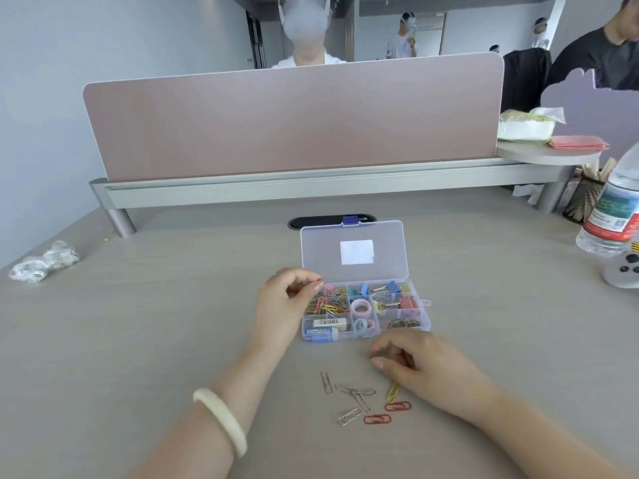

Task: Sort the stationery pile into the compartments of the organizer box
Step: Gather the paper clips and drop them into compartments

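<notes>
A clear plastic organizer box (426,321) lies open on the desk, its lid (352,236) standing up behind it. The compartments hold coloured paper clips (330,304), binder clips (390,290), pastel rings (361,307), erasers (326,327) and key rings (404,323). My left hand (283,309) hovers over the paper clip compartment, thumb and forefinger pinched on a small reddish clip tip. A loose pile of silver paper clips (356,394), two red ones (377,419) and a yellow one (392,392) lies in front of the box. My right hand (418,364) rests curled beside the yellow clip, with nothing seen in it.
A pink divider screen (294,119) closes off the back of the desk. A water bottle (612,209) and a mesh pencil cup (584,198) stand at the right edge. A crumpled plastic bag (45,261) lies far left. People are visible behind the screen.
</notes>
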`<state>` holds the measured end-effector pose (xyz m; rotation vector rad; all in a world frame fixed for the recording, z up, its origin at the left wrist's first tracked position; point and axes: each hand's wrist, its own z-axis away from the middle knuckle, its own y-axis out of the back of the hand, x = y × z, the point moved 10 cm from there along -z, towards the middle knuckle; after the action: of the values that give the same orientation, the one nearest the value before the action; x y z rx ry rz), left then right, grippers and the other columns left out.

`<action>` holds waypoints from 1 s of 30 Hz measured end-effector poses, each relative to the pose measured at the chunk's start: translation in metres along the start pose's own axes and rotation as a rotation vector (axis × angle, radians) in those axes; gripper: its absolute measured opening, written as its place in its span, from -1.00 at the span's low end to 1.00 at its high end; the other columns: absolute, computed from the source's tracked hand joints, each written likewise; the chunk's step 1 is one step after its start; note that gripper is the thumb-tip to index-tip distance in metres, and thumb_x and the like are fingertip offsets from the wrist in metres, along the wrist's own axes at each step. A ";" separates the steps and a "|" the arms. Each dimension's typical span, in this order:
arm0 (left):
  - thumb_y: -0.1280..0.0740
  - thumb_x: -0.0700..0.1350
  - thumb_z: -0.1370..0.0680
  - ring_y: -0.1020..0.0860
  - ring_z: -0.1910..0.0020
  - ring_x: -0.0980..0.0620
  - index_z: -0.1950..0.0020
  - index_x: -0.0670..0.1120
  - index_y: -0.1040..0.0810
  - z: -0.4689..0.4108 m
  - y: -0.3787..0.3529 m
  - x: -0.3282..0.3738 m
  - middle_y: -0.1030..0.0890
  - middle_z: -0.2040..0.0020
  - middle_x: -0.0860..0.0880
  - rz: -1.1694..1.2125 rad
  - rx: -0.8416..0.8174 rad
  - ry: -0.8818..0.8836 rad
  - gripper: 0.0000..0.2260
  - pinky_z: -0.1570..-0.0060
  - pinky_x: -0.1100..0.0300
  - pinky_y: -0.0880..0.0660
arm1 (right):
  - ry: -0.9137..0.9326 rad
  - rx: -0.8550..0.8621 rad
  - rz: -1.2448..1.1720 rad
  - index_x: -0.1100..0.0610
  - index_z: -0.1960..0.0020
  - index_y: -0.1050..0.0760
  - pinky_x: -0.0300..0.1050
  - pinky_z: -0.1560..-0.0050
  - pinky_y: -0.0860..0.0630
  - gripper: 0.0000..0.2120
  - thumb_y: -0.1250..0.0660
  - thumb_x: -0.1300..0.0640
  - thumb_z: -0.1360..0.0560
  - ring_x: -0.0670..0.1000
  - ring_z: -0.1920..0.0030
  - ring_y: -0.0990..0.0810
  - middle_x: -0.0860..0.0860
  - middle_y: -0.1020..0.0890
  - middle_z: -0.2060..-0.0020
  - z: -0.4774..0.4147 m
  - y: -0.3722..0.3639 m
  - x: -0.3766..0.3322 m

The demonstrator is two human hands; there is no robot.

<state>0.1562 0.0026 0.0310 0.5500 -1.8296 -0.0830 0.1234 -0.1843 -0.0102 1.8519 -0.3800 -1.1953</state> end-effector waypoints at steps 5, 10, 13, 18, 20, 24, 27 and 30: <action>-0.39 -0.26 -0.42 -0.51 0.33 0.26 0.29 0.08 -0.57 -0.012 -0.023 -0.016 -0.61 0.26 0.07 -0.084 -0.054 0.014 -0.78 0.26 0.42 -0.43 | 0.031 -0.013 -0.072 -0.06 0.08 -0.51 -0.34 0.34 -0.32 -0.94 -0.31 -0.01 -0.47 -0.16 0.36 -0.40 -0.10 -0.43 0.39 0.005 0.002 -0.004; -0.41 -0.25 -0.41 -0.52 0.31 0.22 0.28 0.03 -0.59 -0.010 -0.022 -0.014 -0.58 0.26 0.07 -0.145 -0.068 -0.044 -0.82 0.30 0.47 -0.40 | 0.022 -0.016 -0.084 -0.06 0.07 -0.52 -0.34 0.34 -0.30 -0.93 -0.31 -0.01 -0.47 -0.15 0.36 -0.40 -0.08 -0.44 0.38 0.002 0.002 0.000; -0.39 -0.26 -0.42 -0.54 0.23 0.14 0.24 -0.01 -0.60 -0.008 -0.019 -0.013 -0.58 0.23 0.04 -0.184 -0.065 -0.073 -0.86 0.27 0.46 -0.42 | 0.006 -0.021 -0.092 -0.05 0.07 -0.53 -0.36 0.32 -0.31 -0.94 -0.30 0.02 -0.48 -0.19 0.33 -0.43 -0.12 -0.46 0.38 0.002 0.001 0.000; -0.39 -0.28 -0.41 -0.51 0.22 0.09 0.25 -0.09 -0.62 -0.006 -0.014 -0.011 -0.55 0.23 0.01 -0.333 -0.031 -0.156 -0.90 0.21 0.36 -0.42 | -0.011 -0.025 -0.122 -0.02 0.08 -0.55 -0.37 0.25 -0.35 -0.91 -0.26 0.09 -0.52 -0.20 0.27 -0.46 -0.15 -0.54 0.31 0.001 0.001 0.001; -0.40 -0.26 -0.40 -0.49 0.18 0.02 0.25 -0.11 -0.63 -0.005 -0.015 -0.015 -0.54 0.22 -0.02 -0.412 -0.035 -0.154 -0.92 0.16 0.22 -0.40 | -0.025 -0.022 -0.135 -0.03 0.07 -0.55 -0.37 0.23 -0.36 -0.90 -0.26 0.09 -0.52 -0.19 0.26 -0.46 -0.14 -0.54 0.30 0.001 0.002 0.004; -0.37 -0.21 -0.45 -0.48 0.07 -0.02 0.18 -0.14 -0.66 -0.001 -0.013 -0.017 -0.52 0.18 0.00 -0.414 -0.041 -0.140 -0.93 0.10 0.16 -0.42 | -0.038 -0.006 -0.150 -0.04 0.03 -0.56 -0.41 0.22 -0.36 -0.89 -0.26 0.08 -0.52 -0.20 0.24 -0.47 -0.10 -0.58 0.23 0.003 0.006 0.005; -0.34 -0.13 -0.49 -0.45 0.01 0.00 0.08 -0.10 -0.66 0.013 -0.005 -0.002 -0.53 0.13 0.03 -0.391 -0.015 -0.187 -0.89 0.06 0.28 -0.37 | -0.036 -0.011 -0.113 -0.03 -0.02 -0.55 -0.39 0.21 -0.36 -0.88 -0.29 0.07 -0.50 -0.21 0.26 -0.45 -0.10 -0.57 0.21 0.004 0.015 0.009; -0.32 0.12 -0.42 -0.42 0.03 0.20 0.11 0.09 -0.63 0.042 -0.010 0.016 -0.50 0.16 0.18 -0.352 -0.191 -0.289 -0.82 0.06 0.46 -0.31 | -0.057 -0.182 -0.022 -0.14 -0.12 -0.48 -0.36 0.13 -0.35 -0.65 -0.44 -0.06 -0.36 -0.23 0.20 -0.41 -0.16 -0.48 0.15 0.009 0.013 0.016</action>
<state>0.1167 -0.0218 0.0282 0.7488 -1.9561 -0.5956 0.1266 -0.2064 -0.0107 1.6723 -0.2741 -1.2572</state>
